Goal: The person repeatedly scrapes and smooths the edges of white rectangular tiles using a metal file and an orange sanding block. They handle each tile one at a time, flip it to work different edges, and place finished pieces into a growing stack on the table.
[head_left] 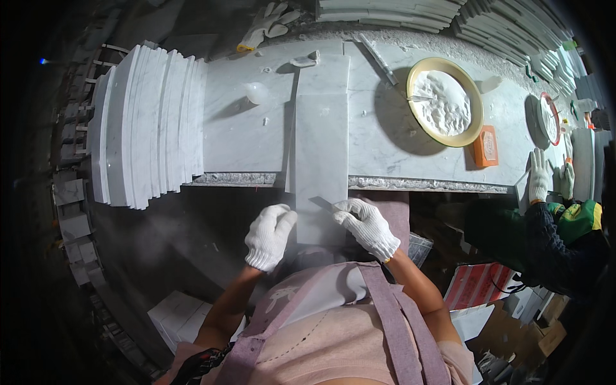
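Pale grey stone strip [321,147]: lies lengthwise across the table [250,151], near end overhanging the front edge toward the person. Judged stiff, fairly heavy, brittle at the corners; smooth face probably slippery under knit cotton. Best held by both long edges, overhang supported from below. Thin flat blade [323,204]: grey, tip over the strip's near part; likely light, slightly springy, best held at the rear. Right grip [366,223], white-gloved: fingers clamped on the blade's rear. Left grip [271,236], likewise gloved: fingers bent by the strip's left edge; contact or clamping cannot be told. Outward: tabletop white, grey-veined, front edge rough. Round yellow-rimmed bowl [477,106] holds lumpy white powder or paste [443,96]; orange rectangular block [489,146] just beside. Far left: stack of pale slabs [144,122], edges uneven.
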A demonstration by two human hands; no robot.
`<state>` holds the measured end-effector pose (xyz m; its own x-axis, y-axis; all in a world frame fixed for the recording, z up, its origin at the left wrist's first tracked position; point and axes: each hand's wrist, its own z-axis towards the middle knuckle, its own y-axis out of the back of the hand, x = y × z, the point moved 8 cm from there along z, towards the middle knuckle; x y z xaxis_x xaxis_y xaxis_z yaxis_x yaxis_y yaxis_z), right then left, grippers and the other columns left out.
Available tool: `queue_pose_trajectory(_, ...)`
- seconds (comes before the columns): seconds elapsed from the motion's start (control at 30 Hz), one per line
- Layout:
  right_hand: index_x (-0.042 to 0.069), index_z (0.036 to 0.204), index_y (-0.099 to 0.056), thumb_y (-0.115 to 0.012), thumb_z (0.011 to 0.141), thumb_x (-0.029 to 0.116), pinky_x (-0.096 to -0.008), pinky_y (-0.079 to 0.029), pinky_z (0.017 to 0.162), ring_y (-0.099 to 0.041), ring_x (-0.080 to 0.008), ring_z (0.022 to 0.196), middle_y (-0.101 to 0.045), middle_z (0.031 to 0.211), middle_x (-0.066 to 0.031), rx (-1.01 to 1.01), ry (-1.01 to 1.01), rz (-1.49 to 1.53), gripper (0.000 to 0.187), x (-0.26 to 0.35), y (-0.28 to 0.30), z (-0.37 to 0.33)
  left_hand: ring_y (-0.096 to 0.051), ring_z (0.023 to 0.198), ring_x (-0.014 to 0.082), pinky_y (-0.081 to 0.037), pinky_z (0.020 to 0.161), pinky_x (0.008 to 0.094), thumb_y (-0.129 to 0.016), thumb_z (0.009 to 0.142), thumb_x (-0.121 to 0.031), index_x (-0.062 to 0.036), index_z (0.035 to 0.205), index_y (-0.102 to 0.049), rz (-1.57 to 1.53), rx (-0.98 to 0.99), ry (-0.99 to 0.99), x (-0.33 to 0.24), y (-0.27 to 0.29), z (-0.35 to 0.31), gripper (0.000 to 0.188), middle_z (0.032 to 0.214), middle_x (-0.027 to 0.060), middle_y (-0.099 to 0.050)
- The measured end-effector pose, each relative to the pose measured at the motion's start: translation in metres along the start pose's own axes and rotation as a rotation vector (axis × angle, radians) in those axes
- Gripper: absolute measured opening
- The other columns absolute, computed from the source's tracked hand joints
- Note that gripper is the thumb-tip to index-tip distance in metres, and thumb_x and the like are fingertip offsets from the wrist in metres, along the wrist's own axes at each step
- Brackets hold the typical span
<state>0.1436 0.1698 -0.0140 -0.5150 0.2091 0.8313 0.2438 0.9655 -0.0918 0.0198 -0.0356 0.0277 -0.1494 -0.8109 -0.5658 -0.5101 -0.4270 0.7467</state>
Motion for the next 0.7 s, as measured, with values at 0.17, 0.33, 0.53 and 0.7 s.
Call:
queue_pose_trajectory(0.17, 0.003, 0.115, -0.074, -0.074, 0.099, 0.029, -0.0304, -0.052, 0.080, -0.063, -0.0126, 0.087, -0.072, 0.092, -0.0033, -0.018, -0.027, -0.008, 0.030, 0.011, -0.003, -0.006, -0.070, 0.109, 0.0366, -0.052, 0.095, 0.0435, -0.068, 0.099, -0.053, 0.0003, 0.124, -0.067, -0.166, 0.289, 0.124, 0.020, -0.033, -0.004, 0.059, 0.115, 0.0221, -0.074)
queue_pose_trajectory(0.33, 0.003, 0.111, -0.074, -0.075, 0.099, 0.027, -0.0255, -0.050, 0.077, -0.058, -0.0062, 0.083, -0.071, 0.091, 0.0017, -0.034, 0.027, 0.149, 0.027, 0.029, -0.015, -0.016, -0.067, 0.107, 0.0197, -0.052, 0.097, 0.0358, -0.073, 0.097, -0.051, 0.0009, 0.131, -0.068, -0.671, 0.354, 0.099, 0.003, -0.044, 0.010, 0.062, 0.117, 0.0089, -0.074)
queue_pose_trajectory(0.53, 0.007, 0.111, -0.072, -0.074, 0.100, 0.033, -0.0239, -0.051, 0.059, -0.057, -0.0056, 0.068, -0.063, 0.082, 0.0029, -0.065, -0.007, 0.119, 0.028, 0.031, -0.003, -0.031, -0.068, 0.096, 0.0141, -0.053, 0.091, 0.0314, -0.081, 0.095, -0.031, 0.0013, 0.118, -0.074, -0.850, 0.287, 0.140, -0.024, -0.043, -0.002, 0.040, 0.104, 0.0053, -0.076)
queue_pose_trajectory(0.7, 0.002, 0.116, -0.069, -0.071, 0.103, 0.028, -0.0266, -0.055, 0.079, -0.065, -0.0090, 0.083, -0.073, 0.097, -0.0022, -0.106, 0.098, 0.289, 0.028, 0.045, 0.019, -0.041, -0.067, 0.092, 0.0120, -0.055, 0.086, 0.0308, -0.075, 0.099, -0.022, 0.0010, 0.120, -0.068, -0.543, 0.379, -0.082, -0.086, -0.018, 0.011, 0.032, 0.104, 0.0054, -0.074)
